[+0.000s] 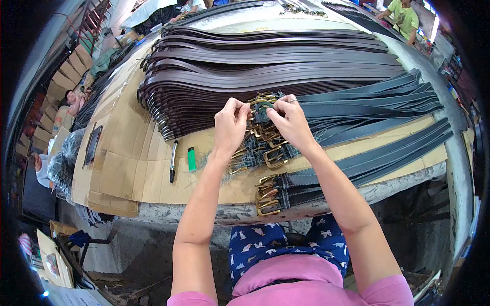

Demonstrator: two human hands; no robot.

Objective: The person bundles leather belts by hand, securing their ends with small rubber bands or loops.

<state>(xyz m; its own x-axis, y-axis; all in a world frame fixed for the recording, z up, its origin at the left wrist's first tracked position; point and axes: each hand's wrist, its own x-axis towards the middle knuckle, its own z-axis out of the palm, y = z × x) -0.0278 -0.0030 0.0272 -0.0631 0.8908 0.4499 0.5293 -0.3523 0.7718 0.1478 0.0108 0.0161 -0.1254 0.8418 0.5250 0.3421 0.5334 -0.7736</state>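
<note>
Dark grey-blue belts (352, 107) with gold buckles lie in a pile at the middle right, buckle ends toward me. My right hand (292, 122) is closed on the buckle end of one belt, thumb on top. Just left of it, my left hand (232, 125) is pinched at the same buckle end; what its fingertips hold is too small to make out. Gold buckles (275, 155) and loose thread ends lie under my hands. Nearer to me is a smaller stack of belts (326, 171), its buckles (267, 195) at the table's front edge.
A long stack of dark brown belts (265, 56) fills the table behind. On the cardboard (153, 176) lie a black marker (174, 160), a green lighter (191, 159) and a phone (93, 144). One person (403, 20) stands far right; others are at the left and back.
</note>
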